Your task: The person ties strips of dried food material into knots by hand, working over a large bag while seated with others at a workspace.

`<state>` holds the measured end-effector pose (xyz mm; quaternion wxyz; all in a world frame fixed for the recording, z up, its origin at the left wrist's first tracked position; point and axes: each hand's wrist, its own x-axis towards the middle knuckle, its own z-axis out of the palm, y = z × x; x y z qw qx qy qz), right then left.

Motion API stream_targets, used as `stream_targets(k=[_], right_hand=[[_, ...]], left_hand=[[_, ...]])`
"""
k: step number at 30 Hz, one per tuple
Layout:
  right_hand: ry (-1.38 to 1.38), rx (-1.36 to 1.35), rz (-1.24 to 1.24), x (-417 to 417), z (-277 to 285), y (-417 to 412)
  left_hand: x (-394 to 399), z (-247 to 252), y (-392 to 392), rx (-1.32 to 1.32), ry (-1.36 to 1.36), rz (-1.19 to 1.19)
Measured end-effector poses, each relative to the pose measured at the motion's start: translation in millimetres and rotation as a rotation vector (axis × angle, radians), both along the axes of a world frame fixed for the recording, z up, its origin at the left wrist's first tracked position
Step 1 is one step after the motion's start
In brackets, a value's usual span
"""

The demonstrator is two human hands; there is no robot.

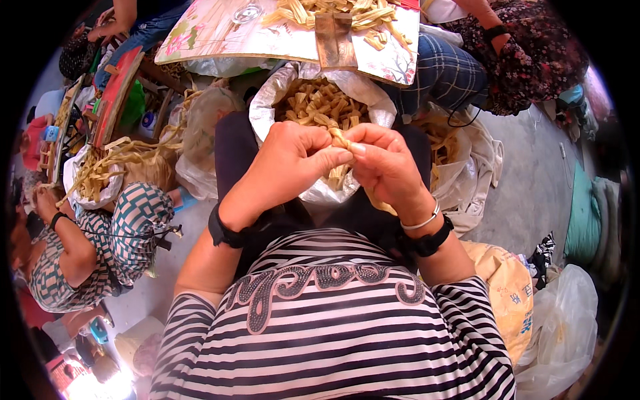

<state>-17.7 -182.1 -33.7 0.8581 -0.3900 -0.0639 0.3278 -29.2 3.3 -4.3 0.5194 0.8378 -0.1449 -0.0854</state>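
Note:
My left hand (292,165) and my right hand (387,162) meet above an open woven sack (261,112) between my knees. Between their fingertips they pinch a folded strip of yellowish dried plant material (341,140). A loose tail of the strip (380,202) hangs out below my right palm. Inside the sack lie many small folded pieces (320,102) of the same material. Just beyond it, a floral-patterned board (220,37) carries loose strips (300,12), a small wooden block (335,42) and a clear glass dish (247,14).
Co-workers sit at the left and upper right, a plaid-trousered knee (445,70) close to the board. Plastic bags (202,130) and a sack of strips (95,175) stand at left. At right are another strip-filled sack (462,185), a tan sack (505,295) and clear plastic (562,330).

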Motion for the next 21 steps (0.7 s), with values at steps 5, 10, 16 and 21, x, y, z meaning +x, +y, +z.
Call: stream_targets(k=[5, 10, 16, 21], right_hand=[[-0.489, -0.508, -0.085, 8.9, 11.0, -30.6], [-0.364, -0.521, -0.046, 11.0, -1.6, -35.6], [-0.529, -0.637, -0.027, 16.9, -5.6, -10.2], [-0.695, -0.769, 0.140, 28.7, -2.1, -22.1]], left_hand=[[-4.3, 3.0, 22.7, -0.908, 0.650, -0.031], [-1.8, -10.5, 31.6, -0.289, 0.378, -0.062], [-7.6, 2.4, 13.1, 0.384, -0.374, 0.020], [5.8, -7.3, 19.8, 0.314, -0.042, -0.296]])
